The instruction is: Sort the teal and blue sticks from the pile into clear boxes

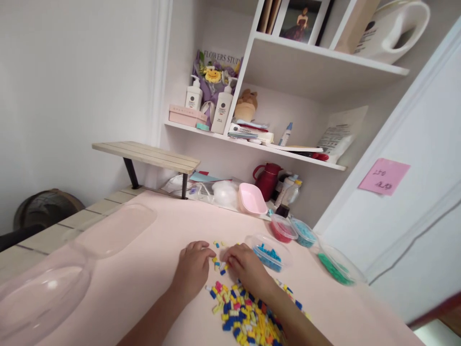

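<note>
Both my hands rest on a pink table point(151, 269) at the far end of a pile of small coloured bricks point(245, 315), yellow, blue, pink and white. My left hand point(194, 266) lies knuckles up with its fingers curled down, fingertips by a few loose bricks point(217, 262). My right hand point(245, 266) is opposite, fingers bent and pinched together at those same loose bricks. What the fingertips hold is too small to make out. A clear tub of blue bricks point(269, 253) stands just right of my right hand.
Further right stand clear tubs of red bricks point(282, 229), light blue bricks point(304, 235) and green bricks point(334, 266). Two empty clear trays point(115, 230) point(39, 298) lie at the left. A pink dish point(252, 199), a red jug point(268, 180) and bottles crowd the back under shelves.
</note>
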A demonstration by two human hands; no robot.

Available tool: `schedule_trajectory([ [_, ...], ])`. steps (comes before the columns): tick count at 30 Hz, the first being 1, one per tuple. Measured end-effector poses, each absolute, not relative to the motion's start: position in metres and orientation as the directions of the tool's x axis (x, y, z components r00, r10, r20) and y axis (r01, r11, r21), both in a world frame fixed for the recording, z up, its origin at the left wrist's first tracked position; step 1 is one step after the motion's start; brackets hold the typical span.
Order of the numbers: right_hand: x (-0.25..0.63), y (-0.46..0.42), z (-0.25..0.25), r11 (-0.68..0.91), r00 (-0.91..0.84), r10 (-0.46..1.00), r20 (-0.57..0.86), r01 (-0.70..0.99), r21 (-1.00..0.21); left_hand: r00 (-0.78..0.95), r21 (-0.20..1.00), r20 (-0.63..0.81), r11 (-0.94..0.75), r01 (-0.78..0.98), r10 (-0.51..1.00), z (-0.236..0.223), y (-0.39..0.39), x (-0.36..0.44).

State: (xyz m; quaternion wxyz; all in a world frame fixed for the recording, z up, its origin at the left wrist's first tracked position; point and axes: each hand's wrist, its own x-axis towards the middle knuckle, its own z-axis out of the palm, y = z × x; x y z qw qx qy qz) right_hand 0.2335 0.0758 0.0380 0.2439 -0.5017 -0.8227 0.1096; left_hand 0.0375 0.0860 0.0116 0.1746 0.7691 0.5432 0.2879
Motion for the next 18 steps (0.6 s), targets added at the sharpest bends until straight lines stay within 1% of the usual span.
schedule_trajectory([
  [2,0.238,0.072,0.035,0.456,-0.342,0.886,0.312,0.763,-0.458,0.239,0.581,0.250,-0.343,0.738,0.938,0.012,0.086,0.038],
  [4,0.240,0.071,0.031,0.470,-0.334,0.874,0.352,0.763,-0.444,0.231,0.576,0.245,-0.333,0.747,0.941,0.011,0.086,0.038],
  [6,0.239,0.072,0.027,0.507,-0.376,0.848,0.373,0.780,-0.368,0.233,0.562,0.240,-0.331,0.758,0.942,0.011,0.086,0.039],
  [7,0.238,0.073,0.025,0.527,-0.413,0.836,0.362,0.788,-0.318,0.238,0.553,0.237,-0.332,0.764,0.942,0.011,0.086,0.039],
  [9,0.236,0.074,0.025,0.554,-0.479,0.822,0.309,0.797,-0.240,0.253,0.538,0.234,-0.342,0.771,0.939,0.012,0.085,0.040],
  [11,0.235,0.075,0.026,0.568,-0.516,0.817,0.256,0.795,-0.211,0.265,0.528,0.229,-0.348,0.775,0.937,0.013,0.084,0.040],
  [14,0.236,0.075,0.030,0.572,-0.519,0.816,0.255,0.787,-0.230,0.268,0.527,0.213,-0.341,0.779,0.940,0.014,0.083,0.039],
  [18,0.243,0.074,0.034,0.565,-0.465,0.821,0.331,0.747,-0.351,0.258,0.542,0.217,-0.336,0.770,0.941,0.014,0.083,0.038],
])
